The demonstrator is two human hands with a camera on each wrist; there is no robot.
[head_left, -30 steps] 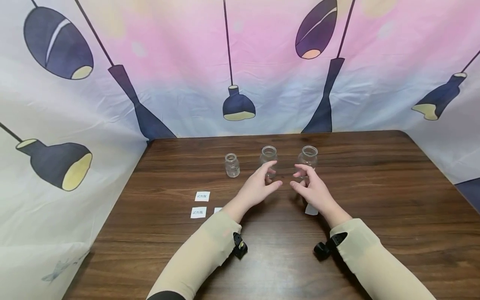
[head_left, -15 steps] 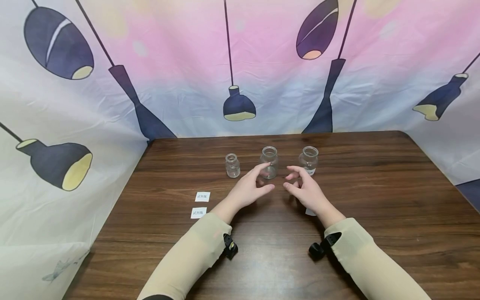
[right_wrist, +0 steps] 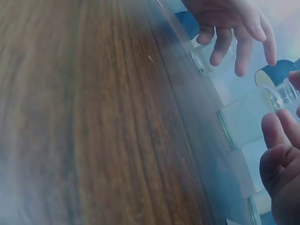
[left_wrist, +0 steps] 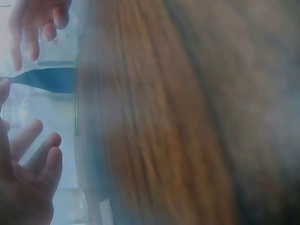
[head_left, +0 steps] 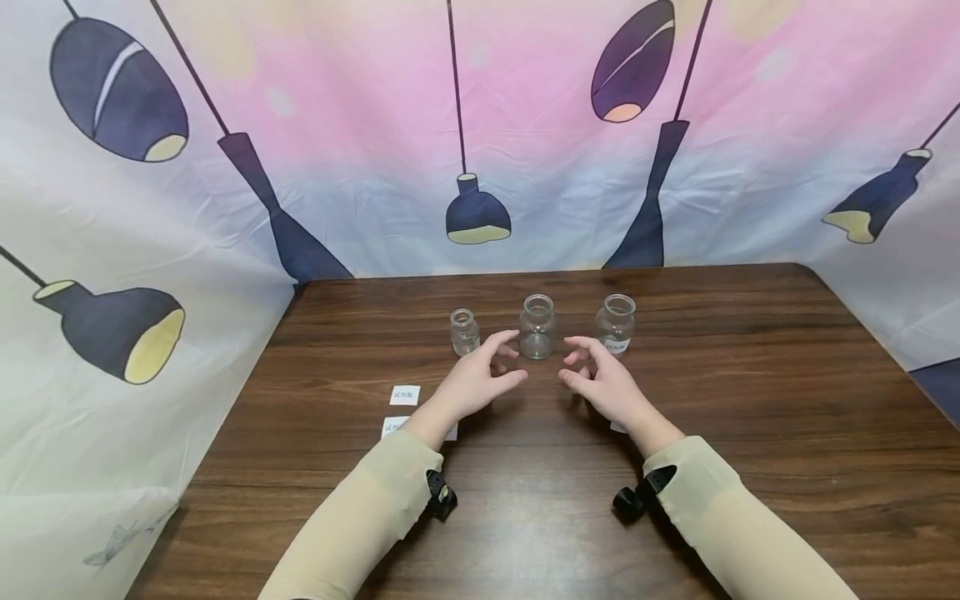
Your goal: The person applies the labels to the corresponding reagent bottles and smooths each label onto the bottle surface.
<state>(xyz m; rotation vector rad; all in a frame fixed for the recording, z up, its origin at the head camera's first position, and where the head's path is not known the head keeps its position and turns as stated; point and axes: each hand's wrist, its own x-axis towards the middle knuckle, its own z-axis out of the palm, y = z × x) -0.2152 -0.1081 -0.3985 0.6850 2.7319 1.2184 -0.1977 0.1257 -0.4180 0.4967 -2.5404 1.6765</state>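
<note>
The middle jar [head_left: 537, 321], clear glass, stands upright on the bench [head_left: 525, 533]. The person's left hand [head_left: 475, 383] hovers front-left of it and the right hand [head_left: 609, 386] front-right, the two hands apart, fingers loosely bent, thumbs parted from fingers. A small jar [head_left: 462, 327] stands left of the middle jar, a labelled jar [head_left: 617, 318] right; paper slips [head_left: 405, 395] lie front-left of it.

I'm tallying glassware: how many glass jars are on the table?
3: in the head view, a small jar at the left, a larger jar in the middle, and a labelled jar at the right. No others show; a hidden one seems unlikely.
</note>
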